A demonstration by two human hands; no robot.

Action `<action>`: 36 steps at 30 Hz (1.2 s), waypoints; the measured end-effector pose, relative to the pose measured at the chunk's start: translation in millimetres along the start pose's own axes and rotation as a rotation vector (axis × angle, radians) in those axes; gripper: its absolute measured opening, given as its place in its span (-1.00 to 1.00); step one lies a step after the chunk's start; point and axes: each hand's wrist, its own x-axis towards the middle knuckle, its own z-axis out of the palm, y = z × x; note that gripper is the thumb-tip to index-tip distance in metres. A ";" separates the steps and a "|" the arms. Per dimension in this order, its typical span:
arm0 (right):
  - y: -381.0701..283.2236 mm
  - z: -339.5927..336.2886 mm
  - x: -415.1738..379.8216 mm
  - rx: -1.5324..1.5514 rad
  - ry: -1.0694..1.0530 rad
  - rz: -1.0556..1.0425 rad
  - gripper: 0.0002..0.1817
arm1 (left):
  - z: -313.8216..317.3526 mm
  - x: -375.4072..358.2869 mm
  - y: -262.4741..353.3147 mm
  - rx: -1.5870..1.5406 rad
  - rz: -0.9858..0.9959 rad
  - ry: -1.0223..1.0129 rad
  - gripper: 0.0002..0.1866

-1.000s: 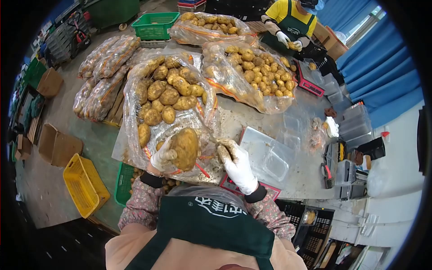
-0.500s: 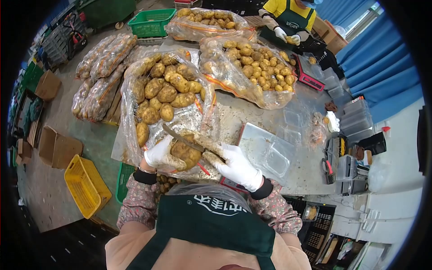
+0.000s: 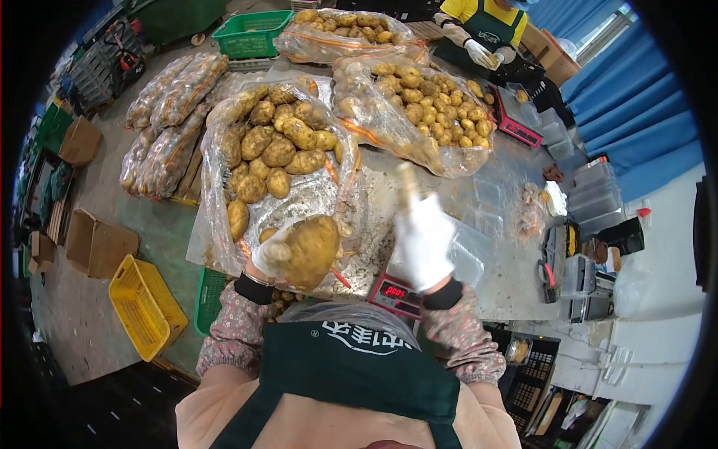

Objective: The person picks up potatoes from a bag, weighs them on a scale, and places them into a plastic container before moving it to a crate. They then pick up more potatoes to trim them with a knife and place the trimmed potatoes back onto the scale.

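My left hand (image 3: 271, 253), in a white glove, is wrapped round a large, dirt-covered potato (image 3: 310, 253) above the front of the table. My right hand (image 3: 425, 239), also gloved, is smeared by motion over the digital scale (image 3: 398, 293), its soiled fingers pointing away from me. Whether it holds anything cannot be made out, and the knife is not clearly visible. Beside it on the scale rests a clear plastic box (image 3: 467, 258). Just beyond my left hand, an open plastic bag (image 3: 213, 187) spills potatoes (image 3: 278, 150) onto the table.
Two more potato bags (image 3: 374, 142) (image 3: 318, 49) lie farther back. Across the table, a co-worker's gloved hands (image 3: 482, 54) are near a second scale (image 3: 516, 129). Clear boxes (image 3: 594, 194) line the right side. A yellow crate (image 3: 146, 310) stands on the floor at left.
My right hand has moved away from the potato, to the right and forward; the knife it held across the potato no longer shows clearly. My left hand has turned the potato and kept hold.
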 end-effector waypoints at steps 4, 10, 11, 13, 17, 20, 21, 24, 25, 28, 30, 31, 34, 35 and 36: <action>67.2 -1.5 11.2 0.260 0.316 0.318 -0.54 | 8.4 22.7 8.0 -0.607 -0.017 -0.233 0.00; 199.5 4.5 -53.1 0.209 0.219 0.737 -0.53 | -20.1 11.5 -10.0 0.178 0.231 0.384 -0.31; 229.6 6.1 -71.8 0.136 0.184 0.816 -0.52 | -1.4 16.3 -2.8 -0.686 0.236 0.180 -0.27; 300.3 21.3 -122.7 0.023 0.166 0.845 -0.55 | -3.2 16.8 -2.2 -0.647 0.244 0.197 -0.28; 361.1 32.3 -197.2 -0.151 -0.067 1.049 -0.59 | -10.5 24.2 -10.1 -0.071 0.269 0.560 -0.30; 400.4 71.5 -265.4 -0.091 -0.146 1.120 -0.61 | -19.7 32.7 -19.4 0.014 0.255 0.552 -0.27; 409.0 72.9 -283.4 -0.005 -0.145 1.121 -0.62 | -13.9 36.4 -17.5 0.014 0.238 0.542 -0.27; 395.6 77.3 -297.7 0.141 -0.124 1.133 -0.61 | -22.9 52.8 -22.5 -0.489 0.232 0.580 -0.11; 406.6 89.7 -316.4 0.233 -0.023 1.093 -0.59 | -54.4 49.8 -35.7 -0.115 0.295 0.574 -0.09; 390.5 79.2 -288.3 -0.236 -0.196 1.144 -0.55 | 4.6 66.8 -19.6 -0.332 0.248 0.540 -0.13; 358.9 53.1 -243.6 -0.096 -0.004 1.076 -0.59 | 15.5 70.2 -18.7 -0.464 0.121 0.551 -0.23; 333.6 42.6 -215.4 0.167 0.107 1.028 -0.64 | 14.4 73.6 -22.5 -0.458 0.122 0.559 -0.23; 230.6 8.8 -129.6 0.636 0.147 0.787 -0.71 | 3.4 92.0 -40.8 -0.532 0.036 0.417 -0.28; 201.2 8.3 -113.4 0.770 0.068 0.771 -0.70 | 8.2 96.6 -43.6 -0.534 0.032 0.411 -0.28; 167.7 1.6 -93.8 0.890 -0.001 0.690 -0.69 | 14.6 100.9 -46.2 -0.525 0.012 0.426 -0.27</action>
